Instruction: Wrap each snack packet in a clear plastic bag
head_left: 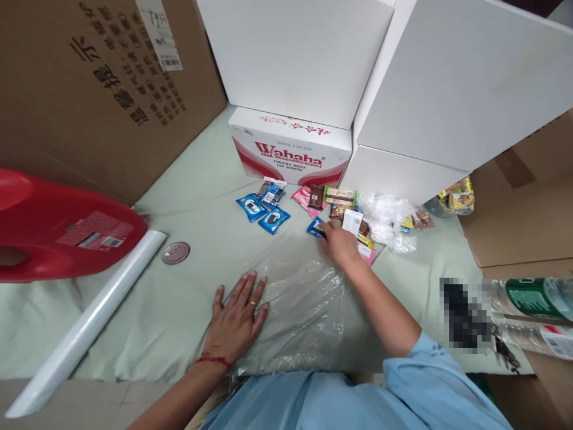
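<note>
**Green cloth, a clear film and small snack packets**

Pale green cloth (pixel 201 203) covers the surface. White boxes (pixel 304 54) close the top of the frame, a red jug (pixel 54 227) is at the left edge, and a white roll (pixel 89 316) lies below it.

Clear film (pixel 304 310) is spread at lower centre. It looks very light, soft and slippery, so it should slide and wrinkle easily. It is best pressed flat with a palm or pinched at an edge.

The packets (pixel 340 196) lie in a loose row just above centre. They seem light and crinkly, perhaps with brittle things inside, and a sealed end is the good place to take one.

The left hand (pixel 237 316) lies flat on the film with fingers spread, grasping nothing. The right hand (pixel 342 245) reaches to a blue packet (pixel 316 227) at the near side of the row. Its fingers are bent over the packet and touch it. Whether they already pinch it I cannot tell, because the hand covers them.
</note>
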{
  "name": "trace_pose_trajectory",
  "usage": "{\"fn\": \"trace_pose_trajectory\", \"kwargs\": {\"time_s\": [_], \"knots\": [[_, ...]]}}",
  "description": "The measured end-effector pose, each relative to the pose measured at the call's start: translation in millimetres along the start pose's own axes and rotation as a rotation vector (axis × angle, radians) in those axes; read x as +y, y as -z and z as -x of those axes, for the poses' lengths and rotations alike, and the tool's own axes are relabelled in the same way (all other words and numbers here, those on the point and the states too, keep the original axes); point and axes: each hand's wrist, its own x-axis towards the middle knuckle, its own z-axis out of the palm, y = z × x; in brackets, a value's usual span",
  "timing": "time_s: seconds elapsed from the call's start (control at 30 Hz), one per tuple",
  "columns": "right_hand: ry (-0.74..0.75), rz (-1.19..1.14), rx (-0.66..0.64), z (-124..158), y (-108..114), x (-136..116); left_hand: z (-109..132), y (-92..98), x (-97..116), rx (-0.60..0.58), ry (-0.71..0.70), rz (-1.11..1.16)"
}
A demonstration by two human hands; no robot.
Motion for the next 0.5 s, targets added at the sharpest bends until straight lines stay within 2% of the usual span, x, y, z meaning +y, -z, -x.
{"fn": "trace_pose_trajectory", "kwargs": {"time_s": [0.1,0.13,0.2,0.27,0.33,0.4,0.43,0.5], "knots": [[-0.002,-0.242,0.219,29,21,12,0,0.0,2,-0.002,0.003,-0.004],[0.038,-0.33,0.25,40,26,13,0,0.0,2,-0.002,0.007,0.0],[0.188,-0.472,0.19,62,29,7,0,0.1,2,0.0,0.017,0.009],[0.347,-0.51,0.014,85,18,-9,0,0.4,2,0.005,0.019,0.012],[0.406,-0.434,-0.164,104,-1,-26,0,0.9,3,0.013,0.015,0.005],[0.414,-0.351,-0.271,112,-18,-34,-1,1.5,3,0.019,0.012,-0.004],[0.411,-0.337,-0.272,111,-23,-33,-1,1.8,3,0.019,0.011,-0.006],[0.367,-0.345,-0.136,98,-22,-21,-2,2.4,3,0.016,0.008,-0.002]]}}
